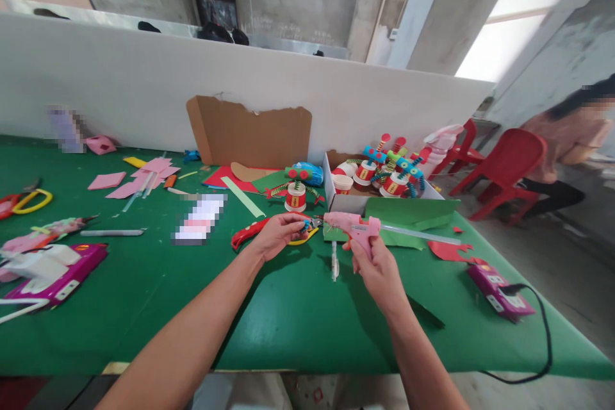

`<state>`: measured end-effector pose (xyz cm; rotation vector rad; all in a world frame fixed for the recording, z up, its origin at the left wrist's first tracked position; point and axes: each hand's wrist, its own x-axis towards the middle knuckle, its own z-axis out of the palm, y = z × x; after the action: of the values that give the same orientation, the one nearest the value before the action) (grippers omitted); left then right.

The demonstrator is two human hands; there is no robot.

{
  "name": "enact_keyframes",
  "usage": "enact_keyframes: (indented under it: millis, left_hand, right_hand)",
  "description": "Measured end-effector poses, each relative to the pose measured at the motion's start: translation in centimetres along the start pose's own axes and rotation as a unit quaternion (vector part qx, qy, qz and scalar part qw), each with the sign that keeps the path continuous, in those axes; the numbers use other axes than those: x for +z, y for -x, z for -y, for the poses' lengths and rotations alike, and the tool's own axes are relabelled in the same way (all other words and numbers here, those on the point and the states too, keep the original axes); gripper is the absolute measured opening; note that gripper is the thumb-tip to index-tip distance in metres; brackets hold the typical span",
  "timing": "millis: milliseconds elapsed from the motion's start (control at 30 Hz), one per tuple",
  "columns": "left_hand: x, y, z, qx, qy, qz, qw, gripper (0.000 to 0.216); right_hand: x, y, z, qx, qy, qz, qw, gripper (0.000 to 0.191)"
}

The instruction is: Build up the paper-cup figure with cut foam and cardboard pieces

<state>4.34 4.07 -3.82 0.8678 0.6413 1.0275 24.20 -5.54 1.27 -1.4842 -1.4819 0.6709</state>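
My right hand point(377, 266) is wrapped around the handle of a pink hot glue gun point(358, 225). A long translucent glue stick point(418, 235) sticks out of its back, and the nozzle points left. Close to the nozzle, my left hand point(277, 235) pinches a small blue piece point(306, 225), too small to name. Pliers or scissors with red and yellow handles point(247, 232) lie beneath my left hand, partly hidden by it. Just behind stands a paper-cup figure point(295, 195) with a green head and red eyes. A pen point(335, 262) lies below the glue gun.
A white box point(353, 204) at the back right holds several similar figures. Green paper point(408, 214) lies before it. Purple power strips point(502, 295) point(72, 275) sit at both sides, one with a black cord. Pink paper point(144, 178) and a cardboard sheet point(254, 131) are further back. Someone sits at right.
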Motion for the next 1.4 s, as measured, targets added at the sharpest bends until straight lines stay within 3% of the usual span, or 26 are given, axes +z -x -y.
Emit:
enact_keyframes:
  millis: [367,467,667,867,1067,1167,1233,1300,1333,1400]
  left_hand:
    - [0.5,0.1,-0.4,0.028,0.023,-0.025,0.999,0.035]
    - [0.5,0.2,-0.5,0.026,0.016,-0.017,0.999,0.033]
    - [0.3,0.1,-0.6,0.026,0.007,-0.018,0.999,0.03]
    - [-0.2,-0.1,-0.1,0.031,0.007,-0.011,0.999,0.027]
    - [-0.1,0.0,-0.2,0.028,0.007,-0.013,1.0,0.024]
    - [0.0,0.1,-0.2,0.034,0.009,-0.022,0.999,0.025]
    - [0.1,0.0,-0.2,0.044,0.004,-0.028,0.999,0.027]
    - [0.2,0.0,-0.3,0.062,-0.007,-0.031,0.998,0.028]
    - [0.3,-0.1,-0.3,0.075,-0.012,-0.033,0.997,0.028]
    - [0.5,0.0,-0.3,0.101,-0.017,-0.036,0.994,0.03]
  right_hand:
    - [0.5,-0.1,-0.5,0.059,-0.169,-0.019,0.984,0.041]
    - [-1.4,-0.1,-1.0,0.094,-0.173,-0.023,0.98,0.046]
    - [-7.6,0.1,-3.4,0.192,-0.121,0.044,0.973,0.052]
    - [-11.0,0.2,-6.8,0.219,0.031,0.009,0.975,0.051]
    - [-11.0,0.6,-9.4,0.231,0.238,0.058,0.942,0.041]
    - [-11.0,0.8,-9.7,0.189,0.333,0.073,0.921,0.04]
    - [-10.9,0.8,-9.2,0.155,0.388,0.05,0.907,0.039]
    - [-10.3,0.4,-8.0,0.131,0.418,-0.022,0.899,0.038]
    - [-9.7,0.2,-7.2,0.117,0.411,-0.072,0.901,0.039]
    - [-7.6,-0.5,-5.2,0.057,0.315,-0.133,0.938,0.036]
